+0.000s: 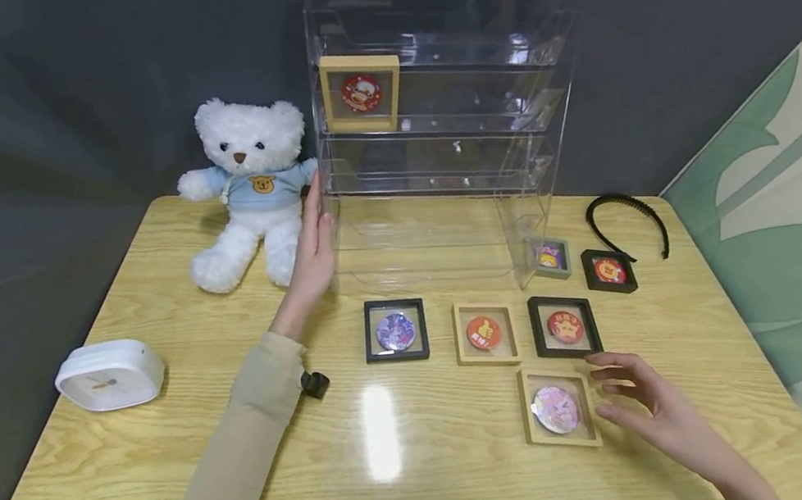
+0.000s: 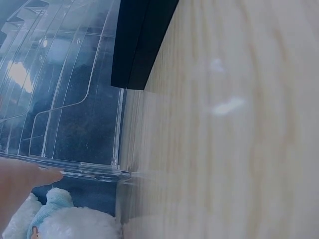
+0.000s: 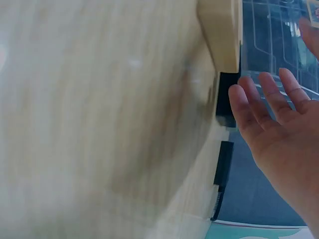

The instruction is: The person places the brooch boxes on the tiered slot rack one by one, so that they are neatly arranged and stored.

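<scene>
My left hand rests with straight fingers against the left side of a clear acrylic display rack. A wooden-framed badge with a red round design stands on one of the rack's upper shelves, at the left. My right hand hovers with relaxed, spread fingers just right of a light wooden badge frame holding a pink badge. Its fingertips are also close to a black frame with a red star badge. In the right wrist view the palm shows with nothing in it.
Left of the rack sits a white teddy bear; a white clock stands at the table's left. A black frame, a wooden frame, a small black frame, a grey-green frame and a black headband lie around the rack.
</scene>
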Motion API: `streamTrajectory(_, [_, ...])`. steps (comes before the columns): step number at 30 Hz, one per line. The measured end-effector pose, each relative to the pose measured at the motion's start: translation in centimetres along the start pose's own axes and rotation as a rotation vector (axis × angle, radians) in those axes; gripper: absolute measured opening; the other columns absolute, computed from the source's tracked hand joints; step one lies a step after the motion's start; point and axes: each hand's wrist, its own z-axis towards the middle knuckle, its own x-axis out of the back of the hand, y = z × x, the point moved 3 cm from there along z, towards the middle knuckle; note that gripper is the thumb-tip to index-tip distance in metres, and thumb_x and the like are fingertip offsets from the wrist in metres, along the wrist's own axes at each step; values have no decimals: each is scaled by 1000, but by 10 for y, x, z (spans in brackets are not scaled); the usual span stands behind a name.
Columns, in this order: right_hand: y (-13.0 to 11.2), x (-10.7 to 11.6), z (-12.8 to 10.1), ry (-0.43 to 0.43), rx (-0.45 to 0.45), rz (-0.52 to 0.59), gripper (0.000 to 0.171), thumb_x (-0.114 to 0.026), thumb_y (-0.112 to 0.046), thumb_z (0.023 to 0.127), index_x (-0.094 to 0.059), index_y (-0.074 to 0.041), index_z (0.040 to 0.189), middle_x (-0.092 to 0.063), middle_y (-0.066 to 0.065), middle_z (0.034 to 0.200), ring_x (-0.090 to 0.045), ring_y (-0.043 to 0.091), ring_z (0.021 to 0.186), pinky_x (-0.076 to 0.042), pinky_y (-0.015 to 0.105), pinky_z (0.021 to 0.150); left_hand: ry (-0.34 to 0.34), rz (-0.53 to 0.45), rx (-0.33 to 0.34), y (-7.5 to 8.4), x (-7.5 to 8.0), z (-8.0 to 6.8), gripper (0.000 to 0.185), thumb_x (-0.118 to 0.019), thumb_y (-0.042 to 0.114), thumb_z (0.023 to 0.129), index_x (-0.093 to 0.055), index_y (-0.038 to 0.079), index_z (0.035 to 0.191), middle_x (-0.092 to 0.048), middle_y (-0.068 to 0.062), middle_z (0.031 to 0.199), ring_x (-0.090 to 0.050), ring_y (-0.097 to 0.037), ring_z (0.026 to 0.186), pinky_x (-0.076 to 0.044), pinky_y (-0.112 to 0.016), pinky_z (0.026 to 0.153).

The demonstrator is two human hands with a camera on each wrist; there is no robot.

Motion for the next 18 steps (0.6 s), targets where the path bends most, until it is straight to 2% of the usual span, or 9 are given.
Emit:
streamTrajectory(6, [9,-7,-9,-66,-11,-77,84,-88,5,83,-44,0,155,-52,0,151,-53,-1,126,-44,8,102,0,-12,-3,-1,0,0,60,-26,3,116,-9,9,173,-8,-8,179,-10,-21,163,-16,-31,131])
streamTrajectory(11, [14,-10,-10,-106,2,-182,103,-98,-8,74,-40,-1,160,-50,15,151,-46,-6,130,-36,4,105,7,-4,-2,1,1,-1,61,-27,2,115,-9,7,173,-9,-9,179,-10,-23,163,-16,-31,131])
streamTrajectory(15, [16,-12,-8,-122,3,-248,109,-101,-15,69,-41,1,159,-53,21,144,-45,-4,127,-34,3,104,5,-5,-5,1,1,0,60,-26,2,115,-8,8,173,-9,-9,179,-10,-24,163,-14,-31,131])
streamTrajectory(18, [16,-12,-7,-123,-16,-300,109,-102,-21,68,-43,-1,158,-55,19,141,-47,-1,122,-36,3,100,-1,-3,-4,0,0,0,60,-25,3,116,-8,8,173,-9,-9,179,-10,-24,163,-14,-31,131])
